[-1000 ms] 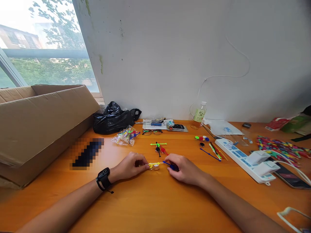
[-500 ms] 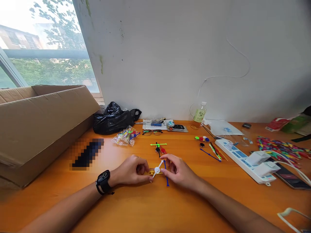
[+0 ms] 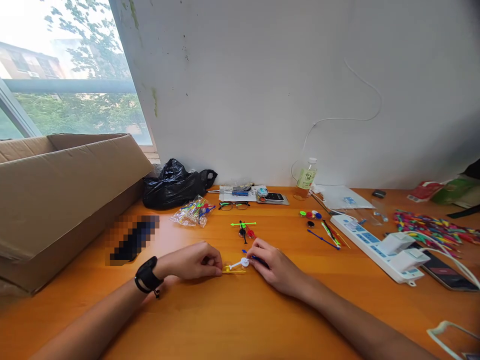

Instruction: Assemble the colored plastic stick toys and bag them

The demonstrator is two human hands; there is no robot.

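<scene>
My left hand (image 3: 193, 261) is closed, its fingertips pinched at the left end of a yellow plastic arrow (image 3: 236, 272) low over the table. A white arrow with a round hub (image 3: 244, 262) lies just above the yellow one, pointing left. Around a blue plastic arrow (image 3: 258, 259) curl the thumb and fingers of my right hand (image 3: 277, 265); one blue tip sticks out at the upper left. The right fingertips are right beside the white hub, and whether they touch it I cannot tell. Farther back lie a green arrow (image 3: 243, 224), a black arrow (image 3: 243, 232) and a red disc (image 3: 250, 234).
To the right are coloured discs (image 3: 309, 214), loose arrows (image 3: 330, 235) and a white power strip (image 3: 375, 250). A bottle (image 3: 306, 179), glasses (image 3: 234, 205), a clear bag of arrows (image 3: 193, 212) and a black bag (image 3: 176, 185) stand behind. A cardboard box (image 3: 71, 200) fills the left.
The white arrow has turned flatter, towards the left. The blue arrow, upright beside my right hand before, now slants between its fingers. My left hand has drawn slightly left.
</scene>
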